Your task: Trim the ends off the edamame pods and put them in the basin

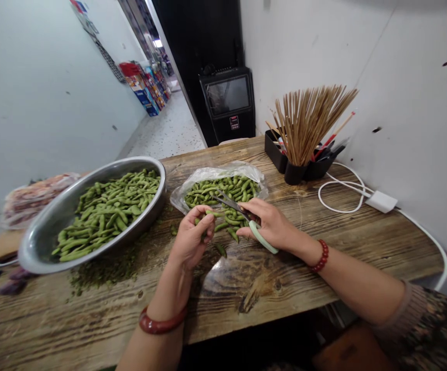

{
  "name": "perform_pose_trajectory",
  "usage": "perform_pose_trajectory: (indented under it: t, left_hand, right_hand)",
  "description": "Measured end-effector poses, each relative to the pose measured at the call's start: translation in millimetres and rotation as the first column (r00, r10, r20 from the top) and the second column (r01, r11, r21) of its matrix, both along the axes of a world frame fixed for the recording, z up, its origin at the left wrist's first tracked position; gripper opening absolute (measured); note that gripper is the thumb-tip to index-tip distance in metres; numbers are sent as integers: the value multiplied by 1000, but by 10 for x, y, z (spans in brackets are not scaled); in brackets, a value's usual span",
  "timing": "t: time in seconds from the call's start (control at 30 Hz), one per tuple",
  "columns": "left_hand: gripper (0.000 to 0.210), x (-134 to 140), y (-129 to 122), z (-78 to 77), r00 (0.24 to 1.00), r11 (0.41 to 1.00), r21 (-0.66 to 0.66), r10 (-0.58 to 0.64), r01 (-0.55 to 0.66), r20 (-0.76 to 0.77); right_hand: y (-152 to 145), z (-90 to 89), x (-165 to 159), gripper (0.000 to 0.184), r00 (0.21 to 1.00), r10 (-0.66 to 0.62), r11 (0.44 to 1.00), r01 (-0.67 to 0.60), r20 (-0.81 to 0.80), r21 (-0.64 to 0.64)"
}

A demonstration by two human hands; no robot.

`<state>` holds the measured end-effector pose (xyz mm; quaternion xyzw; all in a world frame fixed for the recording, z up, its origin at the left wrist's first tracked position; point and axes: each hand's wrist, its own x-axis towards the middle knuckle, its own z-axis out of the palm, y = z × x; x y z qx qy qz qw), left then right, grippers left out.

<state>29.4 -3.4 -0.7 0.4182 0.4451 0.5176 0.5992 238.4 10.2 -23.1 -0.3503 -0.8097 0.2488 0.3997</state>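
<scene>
Green pods: I see them heaped in the metal basin at the left and in the clear plastic bag at the far middle, with a few loose on the table just on the bag's near side.
Left hand: fingers closed, pinching a pod between thumb and fingertips.
Right hand: gripping scissors by the pale green handles; I make out the blades pointing far left, by the pinched pod.
Trimmings: green bits scattered along the basin's near side.
Far right: brown sticks stand in a black holder, a white adapter to its right.
</scene>
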Motion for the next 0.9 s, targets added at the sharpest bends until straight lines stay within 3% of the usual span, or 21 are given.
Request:
perform_pose_trajectory:
  t: [0.27,0.47,0.9]
  left_hand:
    - [29,6,8,4,998,999,-47,14,-12,55]
    - [28,32,-8,-34,997,997,-39,-58,60,44]
    - [24,39,-16,-23,995,997,-41,-59,62,76]
  right_hand:
    - [-47,28,-15,59,996,50,999,-51,79,4]
    - [-43,0,-17,61,991,66,997,-71,114,40]
    - [-53,7,-7,47,993,93,995,-96,76,29]
